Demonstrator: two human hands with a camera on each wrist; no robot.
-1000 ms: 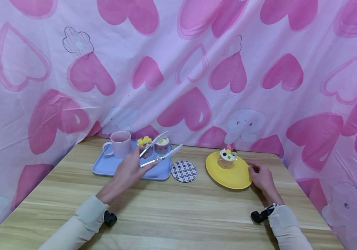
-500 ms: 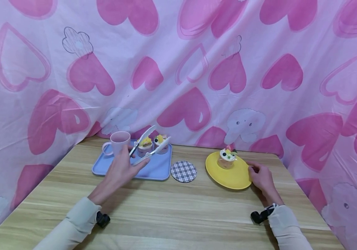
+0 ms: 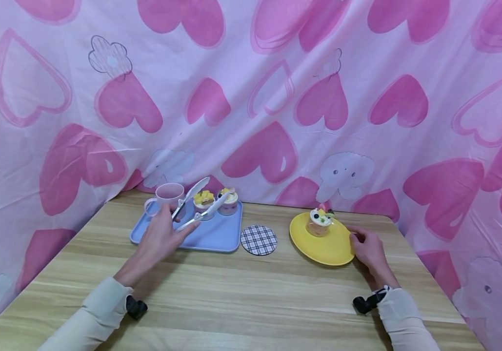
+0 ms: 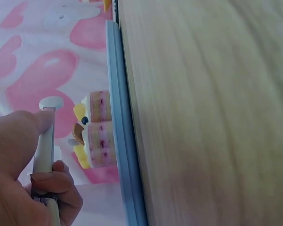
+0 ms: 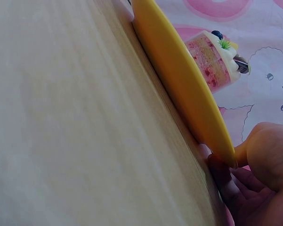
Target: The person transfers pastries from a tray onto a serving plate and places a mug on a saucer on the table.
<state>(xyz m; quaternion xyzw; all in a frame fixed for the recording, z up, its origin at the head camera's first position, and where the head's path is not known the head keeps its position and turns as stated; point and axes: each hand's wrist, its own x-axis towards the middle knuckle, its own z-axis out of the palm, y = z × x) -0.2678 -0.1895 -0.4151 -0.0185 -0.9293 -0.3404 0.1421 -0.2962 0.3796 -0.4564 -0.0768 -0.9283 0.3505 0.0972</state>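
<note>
My left hand [image 3: 159, 236] grips a pair of tongs [image 3: 211, 208], white-tipped with metal arms, held above the blue tray [image 3: 220, 243]. The tongs' arms are spread, with nothing between their tips. Two dessert cups stand side by side on the tray: one topped with yellow fruit pieces [image 3: 204, 199], the other a cream-topped cup [image 3: 229, 204] with a dark berry. My right hand [image 3: 368, 249] pinches the right rim of the yellow plate [image 3: 327, 253], thumb on top and fingers beneath, as the right wrist view shows. On that plate stands a third dessert cup [image 5: 212, 61], layered pink and cream.
A pink mug [image 3: 169, 194] stands at the tray's left, partly behind my left hand and the tongs. Between tray and plate lies a round checked coaster [image 3: 258, 240]. A pink heart-patterned cloth [image 3: 259, 146] hangs behind the wooden table [image 3: 251, 297].
My left hand has moved left and back toward me with the tongs, away from the cups and toward the mug. The right hand and the plate have stayed put.
</note>
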